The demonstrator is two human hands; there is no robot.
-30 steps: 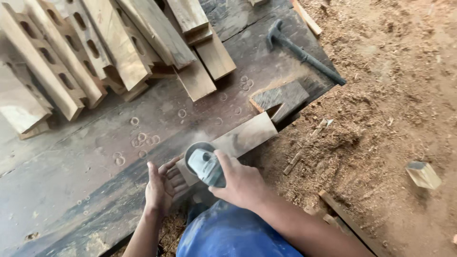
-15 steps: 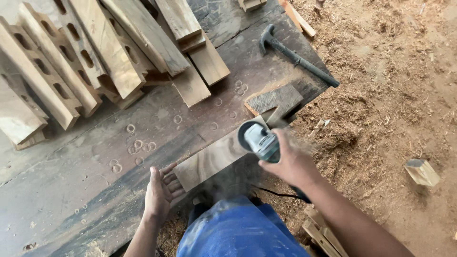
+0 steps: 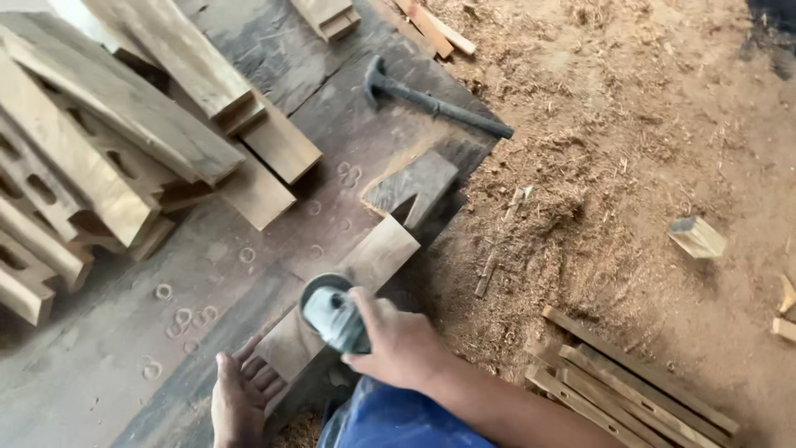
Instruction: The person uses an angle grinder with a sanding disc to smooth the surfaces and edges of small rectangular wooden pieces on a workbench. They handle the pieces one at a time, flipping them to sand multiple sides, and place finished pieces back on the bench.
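My right hand [image 3: 396, 340] grips a grey angle grinder [image 3: 332, 313] whose round head rests on the middle of a long wooden plank [image 3: 377, 257]. The plank lies slanted along the edge of a dark, worn board [image 3: 108, 365]. My left hand [image 3: 240, 398] presses flat on the plank's near end, fingers spread. Blue trousers [image 3: 390, 419] show below the hands.
A stack of slotted wooden pieces [image 3: 91, 174] fills the upper left. A dark hammer [image 3: 431, 101] lies at the board's far edge, with a notched wood block [image 3: 413, 187] near it. Sawdust covers the ground on the right, with a small offcut [image 3: 696, 236] and thin slats [image 3: 638, 398].
The grinder and my right hand have moved back along the plank from its far end toward the near end. My left hand stays on the near end.
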